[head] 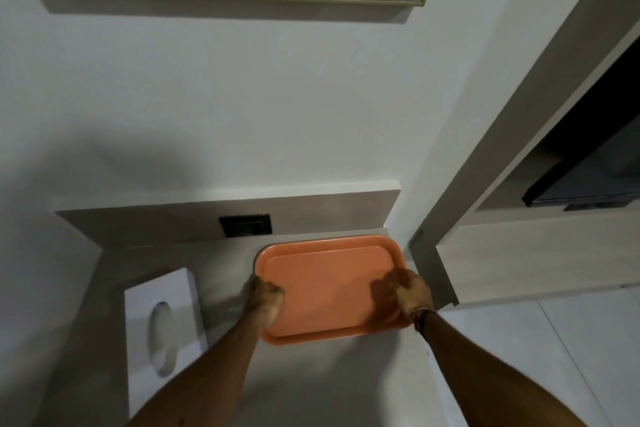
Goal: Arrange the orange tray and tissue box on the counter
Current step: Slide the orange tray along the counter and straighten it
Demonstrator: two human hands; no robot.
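Head view, the only one. The orange tray (329, 288) is being held at both short edges, lying on or just above the counter (311, 374); contact with the surface cannot be told. The left hand (265, 295) is being closed over the tray's left rim, fingers curled onto the top face. The right hand (410, 293) is being closed over the right rim in the same way, with a band showing at the wrist.

The tray's long axis is running left to right, roughly parallel to the backsplash (214, 215), with a slight skew: the near edge is sitting a bit left of the far edge. The far right corner is lying close to the back corner of the counter, just below the backsplash and near the dark wall socket (246, 226).

The tissue box (162, 326) is lying flat on the counter to the left of the tray, apart from it, untouched. Its long axis is running near to far, so it is being kept roughly at right angles to the tray. The oval opening is facing up.

Key relation: the box is lying left of the left hand, clearly nearer to it than to the right hand. Judged step: the tray is being squared into the back right corner. The box is judged as the left hand's job afterwards, not yet begun.
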